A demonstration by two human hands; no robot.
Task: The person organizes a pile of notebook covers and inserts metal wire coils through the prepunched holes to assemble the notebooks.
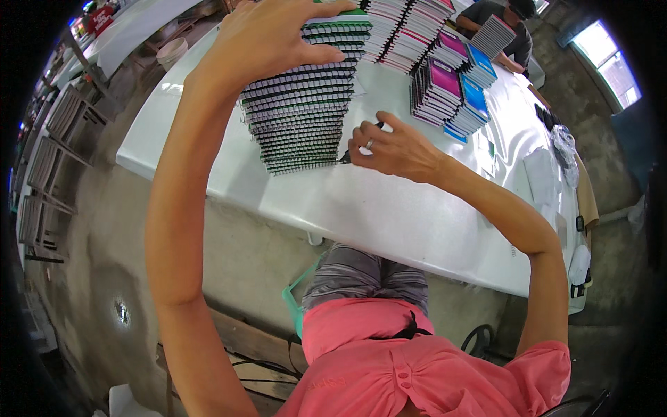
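Note:
A tall stack of spiral-bound notebooks (299, 111) with green covers stands on the white table, its wire spines turned toward me. My left hand (271, 38) rests at the top of this stack, thumb and fingers spread apart along the upper notebooks. Beside the stack's lower right edge, my right hand (392, 147) is closed around a small dark tool (344, 158). The tool's tip points at the bottom spines; the fist hides most of it, so its exact kind does not show.
Stacks of purple notebooks (445, 75) and blue notebooks (475, 94) stand right of centre on the table (417, 215). Taller notebook stacks (399, 31) rise behind. A co-worker (521, 31) handles a notebook at the far right. Clear plastic (564, 153) lies along the right edge.

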